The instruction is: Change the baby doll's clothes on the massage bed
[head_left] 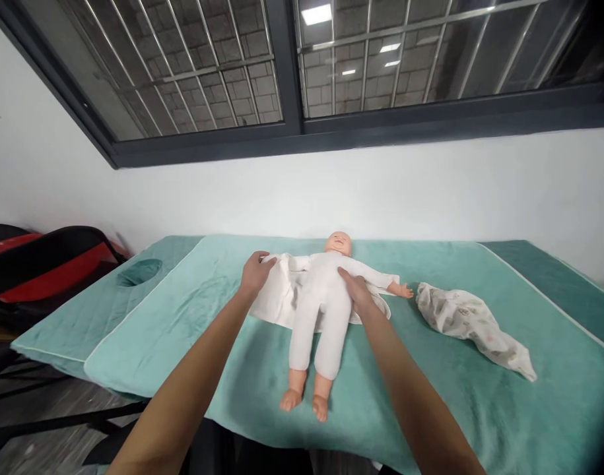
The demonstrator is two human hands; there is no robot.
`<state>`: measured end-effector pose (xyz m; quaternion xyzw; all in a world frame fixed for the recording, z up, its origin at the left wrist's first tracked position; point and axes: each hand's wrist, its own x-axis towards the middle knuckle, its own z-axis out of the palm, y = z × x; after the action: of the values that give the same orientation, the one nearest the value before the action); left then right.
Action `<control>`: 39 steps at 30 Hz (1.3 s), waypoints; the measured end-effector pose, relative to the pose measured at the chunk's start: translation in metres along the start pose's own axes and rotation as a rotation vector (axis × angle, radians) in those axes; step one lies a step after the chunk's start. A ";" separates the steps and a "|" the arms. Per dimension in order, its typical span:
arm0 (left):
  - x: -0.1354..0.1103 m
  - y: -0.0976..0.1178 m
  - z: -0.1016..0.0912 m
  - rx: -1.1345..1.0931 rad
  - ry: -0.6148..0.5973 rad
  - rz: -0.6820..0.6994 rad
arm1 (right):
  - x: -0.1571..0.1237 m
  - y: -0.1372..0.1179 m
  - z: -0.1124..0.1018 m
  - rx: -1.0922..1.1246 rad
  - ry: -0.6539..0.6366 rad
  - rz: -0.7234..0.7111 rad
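A baby doll (323,290) with a white cloth body lies on its back, its head toward the wall and its bare feet toward me. A white baby shirt (276,300) is spread beneath it, showing on both sides of the torso. My left hand (255,272) pinches the shirt's white cloth at the left, near the end of the sleeve. The doll's hand on that side is hidden. My right hand (358,293) grips the side of the doll's torso, thumb on top. The doll's other arm stretches out to the right, its hand bare.
A teal padded bed cover (183,316) lies under everything, with a round face hole (139,272) at the left. Crumpled patterned white cloth (472,323) lies to the right. Black and red chairs (54,270) stand at the left. Behind are a white wall (262,198) and barred window.
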<state>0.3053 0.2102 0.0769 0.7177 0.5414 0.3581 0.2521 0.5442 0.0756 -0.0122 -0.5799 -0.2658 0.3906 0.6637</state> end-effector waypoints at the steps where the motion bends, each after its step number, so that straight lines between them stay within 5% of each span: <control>1: 0.003 -0.002 -0.003 0.016 -0.017 -0.034 | 0.000 0.002 0.000 0.010 0.024 0.011; 6: 0.027 -0.029 -0.012 0.185 -0.097 -0.143 | -0.006 0.009 -0.005 0.000 0.093 -0.003; 12: 0.037 -0.039 -0.001 0.277 -0.115 -0.053 | -0.017 0.010 0.003 0.027 0.028 -0.042; 16: 0.027 -0.015 0.018 0.194 -0.093 0.044 | -0.020 0.017 0.016 0.082 -0.035 -0.022; 23: -0.005 0.061 0.065 -0.077 -0.217 0.222 | -0.021 0.024 0.027 0.014 -0.077 -0.032; 27: -0.043 0.093 0.065 -0.142 -0.468 0.266 | -0.020 0.023 0.025 0.004 -0.117 -0.069; 31: -0.088 0.102 0.044 -0.155 -1.024 0.250 | -0.021 0.025 0.019 -0.001 -0.136 -0.092; 32: -0.095 0.100 0.039 -0.166 -1.085 0.274 | -0.021 0.025 0.018 0.005 -0.141 -0.092; 34: -0.099 0.094 0.034 -0.188 -0.994 0.357 | -0.022 0.024 0.019 0.019 -0.146 -0.094; 39: -0.066 0.074 0.047 -0.103 -0.366 0.555 | -0.026 0.016 0.026 0.078 -0.239 -0.144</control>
<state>0.3762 0.1266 0.0877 0.8765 0.2525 0.3052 0.2738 0.5060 0.0693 -0.0201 -0.4825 -0.3688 0.4182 0.6755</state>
